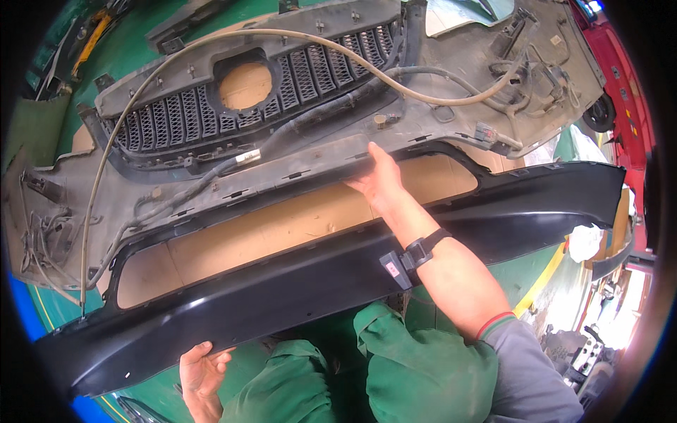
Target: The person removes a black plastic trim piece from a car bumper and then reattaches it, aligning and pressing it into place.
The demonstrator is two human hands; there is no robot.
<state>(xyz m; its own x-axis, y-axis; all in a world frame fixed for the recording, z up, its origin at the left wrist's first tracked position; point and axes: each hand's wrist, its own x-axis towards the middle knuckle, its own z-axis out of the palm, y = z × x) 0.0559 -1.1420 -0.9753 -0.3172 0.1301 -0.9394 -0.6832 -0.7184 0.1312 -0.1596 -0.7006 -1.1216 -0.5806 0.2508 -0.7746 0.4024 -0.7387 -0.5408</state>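
A black lower bumper panel (pixel 275 277) with a long opening lies in front of me, its upper rim against the edge of a dusty grey bumper cover (pixel 317 158). My right hand (pixel 382 182) grips the meeting edges near the middle, thumb or finger on top and the other fingers underneath. At the panel's near lower edge, my left hand (pixel 203 365) holds it from below with curled fingers. A wiring harness (pixel 317 108) and a thin hose (pixel 254 31) run across the grey cover, which also carries a black grille (pixel 312 71).
Cardboard (pixel 254 248) shows beneath the panels. A red vehicle (pixel 621 100) is at the far right. Metal parts (pixel 587 357) lie at the lower right, and dark parts with an orange strip (pixel 92 39) at the upper left. My green-clad knees (pixel 428 370) are close to the panel.
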